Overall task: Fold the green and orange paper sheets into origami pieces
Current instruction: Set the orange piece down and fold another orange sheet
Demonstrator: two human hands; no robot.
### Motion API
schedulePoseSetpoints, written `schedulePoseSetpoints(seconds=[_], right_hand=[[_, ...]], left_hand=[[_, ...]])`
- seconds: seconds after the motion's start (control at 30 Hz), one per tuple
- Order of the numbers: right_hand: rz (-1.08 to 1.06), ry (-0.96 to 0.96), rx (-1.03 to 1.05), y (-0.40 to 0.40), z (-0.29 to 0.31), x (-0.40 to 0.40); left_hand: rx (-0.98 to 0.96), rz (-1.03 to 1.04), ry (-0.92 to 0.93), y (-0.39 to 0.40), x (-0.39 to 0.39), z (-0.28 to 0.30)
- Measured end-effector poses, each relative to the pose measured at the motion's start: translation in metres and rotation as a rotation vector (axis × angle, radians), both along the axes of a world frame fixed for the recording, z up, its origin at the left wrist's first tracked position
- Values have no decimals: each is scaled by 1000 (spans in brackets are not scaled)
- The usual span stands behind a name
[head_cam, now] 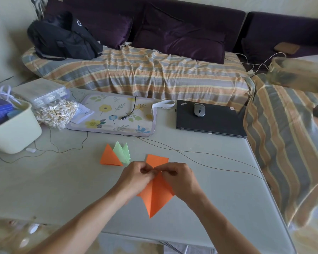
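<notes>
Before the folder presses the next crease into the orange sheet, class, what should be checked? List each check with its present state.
1. Both hands on the paper: left hand and right hand pinch the orange sheet at its middle. Ok.
2. Sheet resting on the table: cannot tell; its near point may be lifted.
3. Edges meet at the centre crease: hidden under the fingers. Cannot tell.
4. Finished pieces out of the way: the folded orange piece and green pieces lie apart, beyond the left hand. Ok.
5. Thin cable off the paper: it runs behind the sheet, not touching. Ok.
</notes>
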State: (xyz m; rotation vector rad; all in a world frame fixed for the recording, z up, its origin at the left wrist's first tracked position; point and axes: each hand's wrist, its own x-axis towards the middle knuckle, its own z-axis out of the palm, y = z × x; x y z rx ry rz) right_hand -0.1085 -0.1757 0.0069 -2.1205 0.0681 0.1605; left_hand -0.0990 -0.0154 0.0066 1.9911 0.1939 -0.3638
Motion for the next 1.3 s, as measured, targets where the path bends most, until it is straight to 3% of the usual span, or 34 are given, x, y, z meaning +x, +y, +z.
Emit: schedulePoseSetpoints(seconds=[0.2, 0.67, 1.0, 1.3], right_hand=[[-90, -22, 6, -1, -7, 4], [79, -171, -34, 1, -13, 2], [5, -66, -27, 0, -9, 3], [-88, 113, 54, -2, -7, 3]], left_hand=[[-166, 53, 143, -1, -4, 14], [-351, 136, 282, -2, -2, 17], [-408, 180, 213, -1, 2, 11], [-411, 85, 109, 1, 1, 5]])
